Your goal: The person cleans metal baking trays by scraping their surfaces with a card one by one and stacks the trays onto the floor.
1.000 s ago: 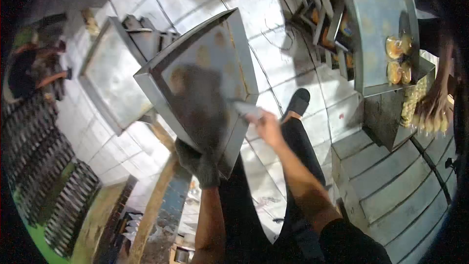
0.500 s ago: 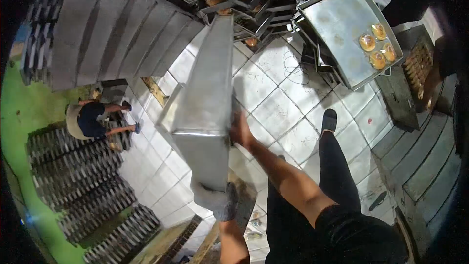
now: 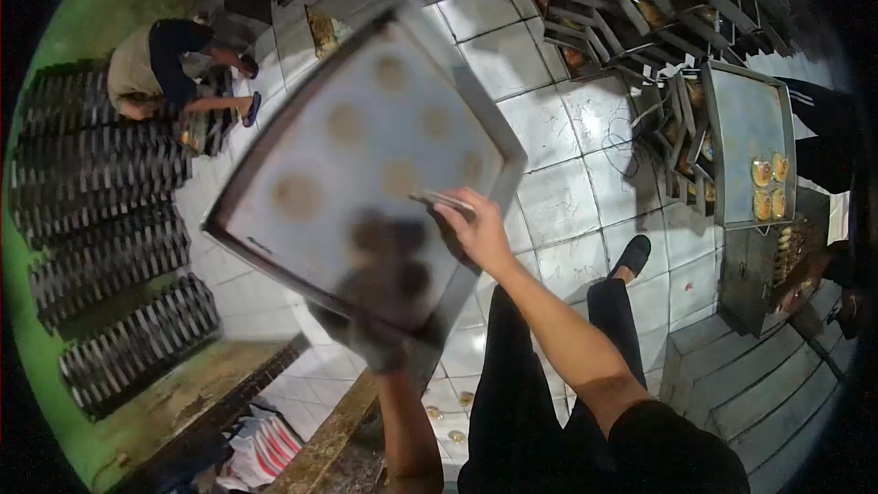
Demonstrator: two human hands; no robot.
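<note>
A metal tray [image 3: 357, 101] with raised sides and round brownish marks is tilted in front of me, its inside facing me. My left hand [image 3: 377, 343], in a dark glove, grips its lower edge. Over the tray's right part, my right hand [image 3: 476, 230] is bare and closed around a small flat scraper [image 3: 448, 199], whose tip is near the tray's surface. A dark, blurred shadow lies across the lower part of the tray.
Another tray [image 3: 743, 119] with several round buns [image 3: 770, 185] stands at the right on crisscrossed trays [image 3: 622, 9]. A crouching person [image 3: 169, 69] is at upper left beside stacked racks [image 3: 101, 174]. Wooden beams [image 3: 338, 421] lie at lower left. More trays [image 3: 759, 384] are stacked at lower right.
Half a second ago the tray showed its outer side; now its inside faces me. My right hand has come over its inner surface with the scraper. The camera view has swung.
</note>
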